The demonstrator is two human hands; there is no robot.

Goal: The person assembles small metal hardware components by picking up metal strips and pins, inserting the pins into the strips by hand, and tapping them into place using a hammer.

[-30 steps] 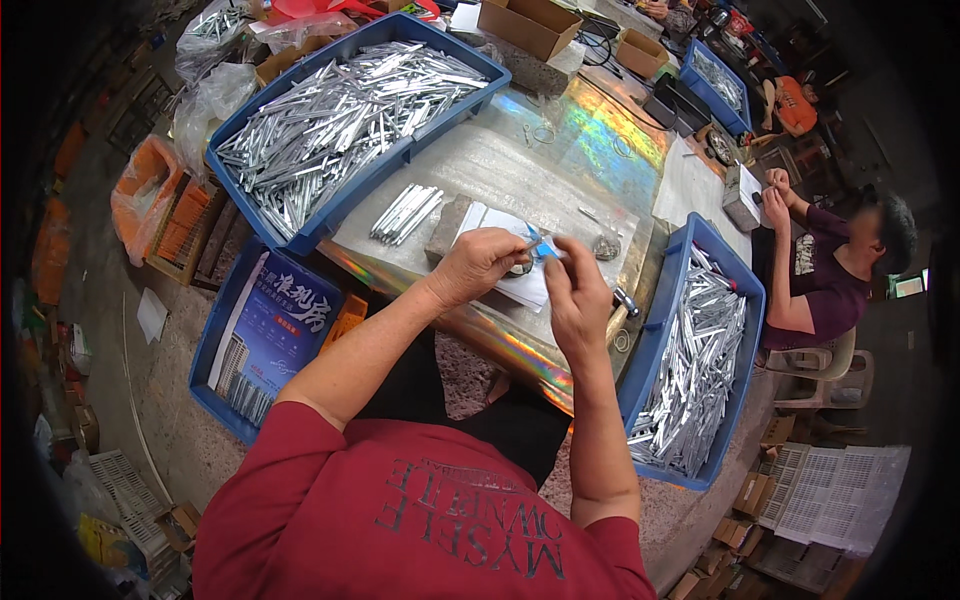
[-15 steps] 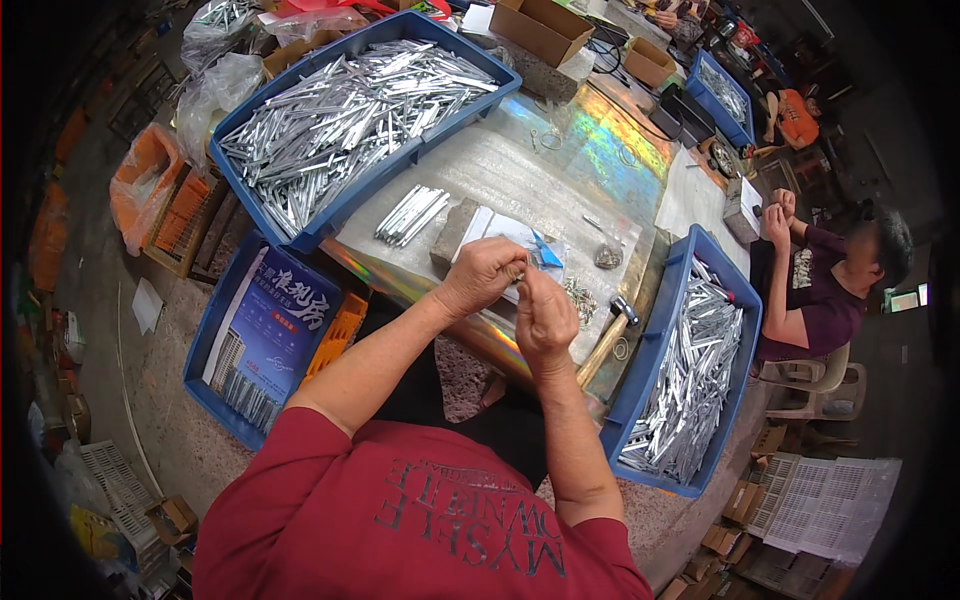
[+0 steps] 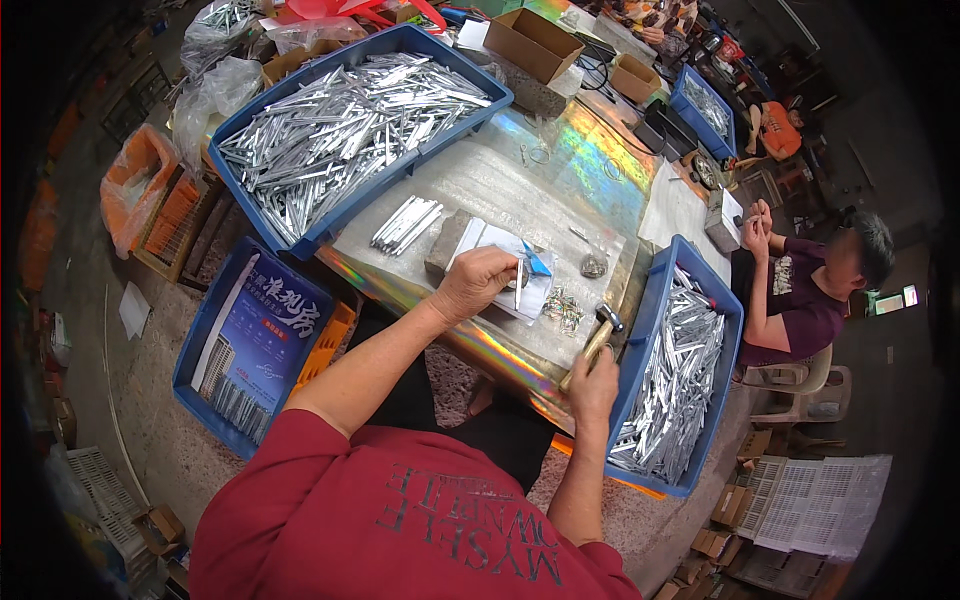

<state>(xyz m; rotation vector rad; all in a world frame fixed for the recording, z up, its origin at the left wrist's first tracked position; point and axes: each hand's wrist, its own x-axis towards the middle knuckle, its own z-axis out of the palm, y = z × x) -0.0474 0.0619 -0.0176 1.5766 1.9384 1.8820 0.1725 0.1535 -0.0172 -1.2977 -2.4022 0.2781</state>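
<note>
In my left hand [image 3: 478, 283] a thin silvery metal rod [image 3: 519, 285] is pinched, standing about upright. It is over the white sheet [image 3: 492, 240], which lies on a grey block [image 3: 448, 238]; whether its lower end touches cannot be seen. My right hand [image 3: 596, 386] is wrapped round the wooden handle of a hammer [image 3: 607, 319], close to the table's near edge. A blue scrap [image 3: 537, 262] sits beside the rod. Between the two hands lies a pile of small metal pins [image 3: 563, 312]. A row of silvery rods [image 3: 406, 226] is left of the block.
A blue bin [image 3: 300, 240] full of metal rods stands at the back left, another blue bin [image 3: 728, 330] of rods at the right. A small clear bag [image 3: 594, 265] lies on the table. Across from the right bin sits a co-worker [image 3: 815, 285]. A blue tray [image 3: 180, 370] is low at the left.
My right hand has left my left hand, moved down and right, and taken hold of the hammer's handle. My left hand stays over the block, the rod now in plain sight.
</note>
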